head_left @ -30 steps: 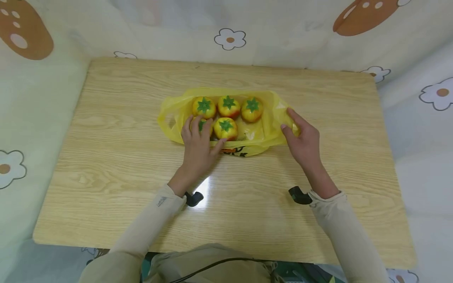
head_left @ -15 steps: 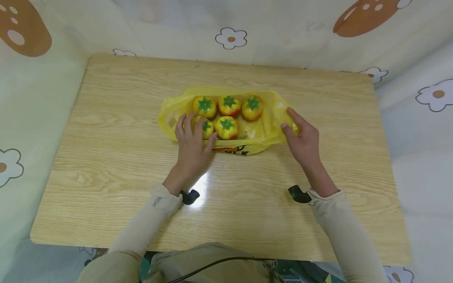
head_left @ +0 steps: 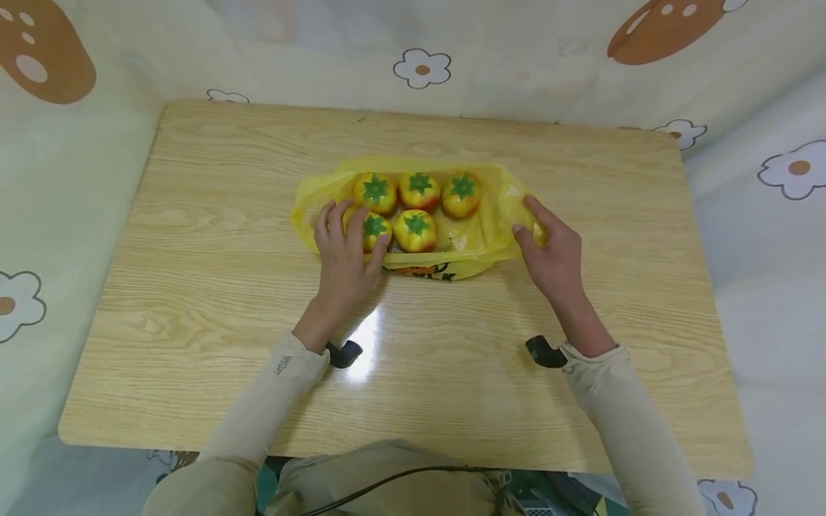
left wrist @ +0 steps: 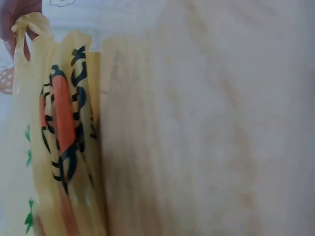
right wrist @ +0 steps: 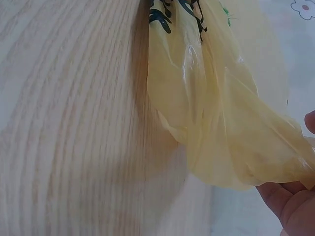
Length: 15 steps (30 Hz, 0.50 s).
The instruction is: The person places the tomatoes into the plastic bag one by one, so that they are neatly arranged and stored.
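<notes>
A yellow plastic bag [head_left: 464,266] lies with its mouth spread on the table. Inside are several round yellow-red fruits with green star-shaped tops, like persimmons or tomatoes; one is the front middle fruit [head_left: 416,231]. My left hand [head_left: 345,261] reaches over the bag's left end, fingers spread and slightly bent around the front-left fruit [head_left: 376,229], which it partly hides. Whether the thumb touches that fruit is unclear. At the other end, my right hand [head_left: 556,261] pinches the bag's right handle between thumb and fingers, also visible in the right wrist view, where the bag [right wrist: 221,128] hangs in folds.
The wood-grain table [head_left: 213,287] extends around the bag on all sides. A pale wall covering [head_left: 323,57] with flower prints stands behind and beside it. Black wrist cameras [head_left: 545,352] stick out from both sleeves. A dark cable [head_left: 387,484] crosses the person's front.
My left hand has shifted left and a little back, uncovering more of the front-left fruit. My right hand stays at the bag's right end, still pinching it.
</notes>
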Each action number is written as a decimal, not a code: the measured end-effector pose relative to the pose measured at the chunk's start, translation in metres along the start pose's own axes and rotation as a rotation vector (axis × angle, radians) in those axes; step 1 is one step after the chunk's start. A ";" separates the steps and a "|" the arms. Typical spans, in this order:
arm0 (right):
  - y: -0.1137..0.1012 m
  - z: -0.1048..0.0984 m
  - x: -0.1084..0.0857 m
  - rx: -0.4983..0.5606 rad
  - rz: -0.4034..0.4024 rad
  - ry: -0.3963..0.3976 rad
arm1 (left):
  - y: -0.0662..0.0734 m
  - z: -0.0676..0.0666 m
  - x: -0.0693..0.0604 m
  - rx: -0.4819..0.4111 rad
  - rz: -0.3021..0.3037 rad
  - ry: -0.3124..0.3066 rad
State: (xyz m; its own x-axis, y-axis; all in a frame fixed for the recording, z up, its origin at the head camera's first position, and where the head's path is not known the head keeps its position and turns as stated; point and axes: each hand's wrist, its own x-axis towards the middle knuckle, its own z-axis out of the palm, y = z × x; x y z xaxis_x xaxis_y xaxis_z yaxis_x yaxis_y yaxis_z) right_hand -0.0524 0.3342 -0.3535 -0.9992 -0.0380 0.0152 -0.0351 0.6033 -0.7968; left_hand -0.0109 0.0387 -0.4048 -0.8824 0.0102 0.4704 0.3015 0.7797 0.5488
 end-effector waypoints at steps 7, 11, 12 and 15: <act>0.001 0.002 -0.001 -0.010 -0.024 0.018 | 0.003 -0.006 0.013 -0.005 0.062 0.054; 0.000 0.002 -0.002 -0.022 -0.061 0.038 | 0.004 -0.010 0.021 -0.019 0.086 0.088; 0.000 0.002 -0.001 -0.032 -0.081 0.050 | 0.005 -0.011 0.023 -0.018 0.093 0.090; -0.001 0.003 -0.003 -0.074 -0.173 0.110 | 0.006 -0.013 0.029 -0.001 0.112 0.081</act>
State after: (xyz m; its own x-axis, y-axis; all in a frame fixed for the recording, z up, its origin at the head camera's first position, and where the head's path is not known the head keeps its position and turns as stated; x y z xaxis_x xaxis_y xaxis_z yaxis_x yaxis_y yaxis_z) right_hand -0.0498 0.3314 -0.3545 -0.9743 -0.0611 0.2169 -0.2034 0.6521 -0.7304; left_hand -0.0298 0.0360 -0.3791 -0.8114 0.0464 0.5827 0.3965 0.7761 0.4904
